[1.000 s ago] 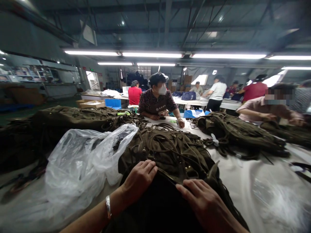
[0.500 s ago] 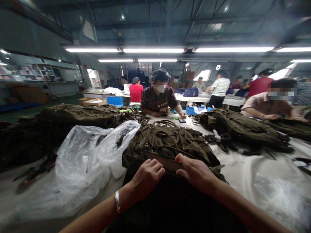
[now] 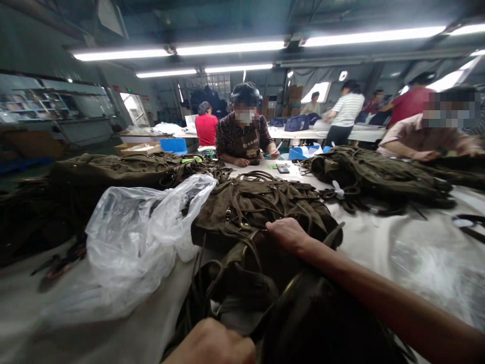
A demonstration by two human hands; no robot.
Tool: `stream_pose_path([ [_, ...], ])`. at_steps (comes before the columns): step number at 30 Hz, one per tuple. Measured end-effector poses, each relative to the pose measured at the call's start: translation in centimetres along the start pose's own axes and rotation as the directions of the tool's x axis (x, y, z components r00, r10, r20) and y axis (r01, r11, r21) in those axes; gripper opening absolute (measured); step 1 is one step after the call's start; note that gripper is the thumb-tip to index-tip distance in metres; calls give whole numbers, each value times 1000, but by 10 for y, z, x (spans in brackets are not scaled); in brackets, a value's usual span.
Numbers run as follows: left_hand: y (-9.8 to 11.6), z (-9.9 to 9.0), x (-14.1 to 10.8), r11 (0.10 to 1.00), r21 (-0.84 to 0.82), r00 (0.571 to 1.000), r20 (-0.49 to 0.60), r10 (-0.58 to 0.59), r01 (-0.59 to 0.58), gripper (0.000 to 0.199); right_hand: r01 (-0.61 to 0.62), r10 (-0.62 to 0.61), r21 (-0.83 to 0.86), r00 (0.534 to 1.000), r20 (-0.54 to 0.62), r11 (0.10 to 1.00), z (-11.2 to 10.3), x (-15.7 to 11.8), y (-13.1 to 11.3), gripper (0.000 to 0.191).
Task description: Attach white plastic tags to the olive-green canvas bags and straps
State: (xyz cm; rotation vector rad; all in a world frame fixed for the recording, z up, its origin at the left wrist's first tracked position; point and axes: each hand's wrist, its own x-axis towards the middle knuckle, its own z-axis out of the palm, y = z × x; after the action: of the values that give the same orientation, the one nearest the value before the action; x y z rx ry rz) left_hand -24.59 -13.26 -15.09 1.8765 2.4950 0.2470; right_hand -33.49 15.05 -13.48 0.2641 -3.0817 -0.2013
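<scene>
A dark olive cloth bag with straps and a gold-coloured zip or trim lies directly in front of me, its upper side tipped open toward me. My right hand is closed on the far edge of this bag. Low in the view, my left hand is curled at the bag's near left side; its fingertips are hidden and partly cut off by the frame. Behind the bag lies another olive bag with looped handles and small metal fittings. A crumpled clear plastic bag rests to the left.
Piles of olive bags stand at the left and more bags at the right. Clear plastic film covers the table's right side. Across the table sits a masked person near a phone. Another person works at the right.
My left hand has come down and toward me, away from the bag's far edge. The near bag now shows its straps and opening. My right hand has closed on its edge; the camera has tilted down.
</scene>
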Motion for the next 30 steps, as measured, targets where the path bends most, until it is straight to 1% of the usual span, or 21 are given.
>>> stream_pose_path([
  [1, -9, -3, 3, 991, -15, 990, 40, -133, 133, 13, -6, 6, -7, 1000, -20, 1000, 3, -2, -3, 26],
  [2, -21, -5, 8, 961, -13, 959, 68, -276, 277, 9, -13, 12, -14, 999, -47, 1000, 5, -4, -6, 23],
  [3, -32, -7, 15, 908, 22, 905, 66, -419, 419, 11, -19, 17, -22, 997, -79, 1000, 8, -6, -8, 19],
  [4, -44, -8, 24, 869, 62, 869, 38, -494, 491, 15, -24, 21, -31, 993, -116, 999, 10, -8, -11, 16],
  [6, -61, -7, 41, 835, 123, 842, -7, -540, 537, 27, -22, 11, -53, 980, -199, 998, 13, -13, -16, 16],
  [8, -70, -3, 55, 825, 176, 842, -55, -537, 538, 37, -3, -20, -81, 961, -276, 997, 15, -18, -19, 19],
  [11, -73, 5, 67, 826, 241, 860, -122, -495, 509, 47, 48, -86, -117, 933, -349, 992, 17, -27, -23, 24],
  [14, -77, 12, 66, 838, 273, 881, -132, -454, 473, 59, 89, -129, -120, 915, -382, 989, 17, -35, -21, 27],
  [16, -80, 17, 62, 831, 281, 877, -145, -457, 480, 71, 94, -127, -102, 907, -401, 990, 19, -39, -16, 24],
  [17, -81, 19, 60, 824, 289, 873, -175, -455, 488, 75, 91, -119, -88, 905, -408, 992, 21, -41, -13, 21],
  [19, -81, 22, 58, 804, 307, 856, -273, -439, 509, 81, 83, -98, -52, 904, -416, 995, 26, -45, -7, 16],
  [21, -81, 23, 58, 790, 316, 840, -338, -424, 525, 82, 82, -80, -13, 907, -413, 997, 32, -47, -3, 17],
  [25, -83, 21, 61, 783, 285, 827, -302, -474, 552, 78, 100, -66, 68, 916, -395, 993, 38, -48, -1, 22],
  [28, -83, 16, 57, 802, 261, 828, -344, -443, 538, 68, 123, -61, 137, 919, -389, 983, 34, -54, -2, 24],
  [30, -83, 10, 51, 837, 207, 829, -382, -407, 506, 64, 144, -64, 184, 921, -384, 972, 27, -65, -5, 22],
])
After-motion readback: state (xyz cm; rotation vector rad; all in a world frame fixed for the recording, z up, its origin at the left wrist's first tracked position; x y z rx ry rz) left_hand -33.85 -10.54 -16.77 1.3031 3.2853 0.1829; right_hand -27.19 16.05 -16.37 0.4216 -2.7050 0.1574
